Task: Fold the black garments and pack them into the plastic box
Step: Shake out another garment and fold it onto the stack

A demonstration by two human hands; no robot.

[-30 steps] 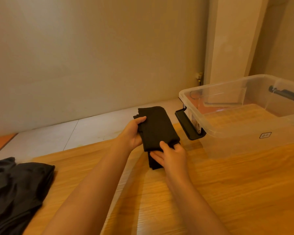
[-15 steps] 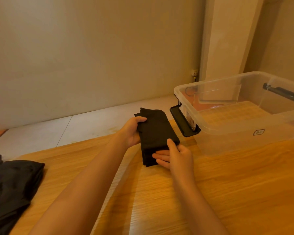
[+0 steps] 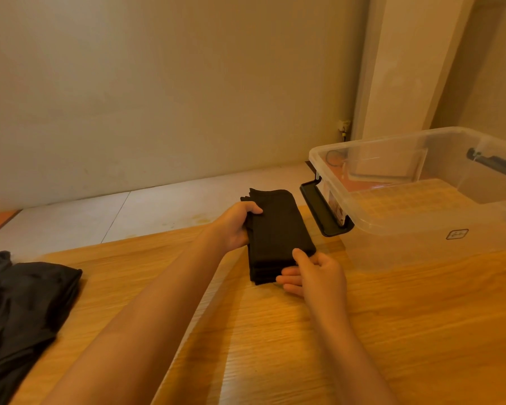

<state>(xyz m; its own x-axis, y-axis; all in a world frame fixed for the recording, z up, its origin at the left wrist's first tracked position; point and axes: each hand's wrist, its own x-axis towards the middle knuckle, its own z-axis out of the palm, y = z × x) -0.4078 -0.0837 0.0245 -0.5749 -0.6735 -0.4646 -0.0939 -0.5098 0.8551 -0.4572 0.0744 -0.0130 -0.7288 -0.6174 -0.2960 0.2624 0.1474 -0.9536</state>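
A folded black garment (image 3: 276, 232) is held just above the wooden table (image 3: 406, 331), a little left of the clear plastic box (image 3: 392, 226). My left hand (image 3: 234, 226) grips its left edge, thumb on top. My right hand (image 3: 313, 273) pinches its near right corner, thumb on top and fingers underneath. The box stands open at the right, and I see no garment inside it. A pile of unfolded black garments (image 3: 21, 311) lies at the table's left edge.
The box has a black handle (image 3: 323, 214) on its near left end and another (image 3: 494, 165) on the far side. Beyond the table are a pale tiled floor (image 3: 129, 211), a beige wall and a pillar (image 3: 406, 68).
Both hands have kept hold of the folded garment. My right hand has shifted from its near end to its near right corner. The view has moved a little.
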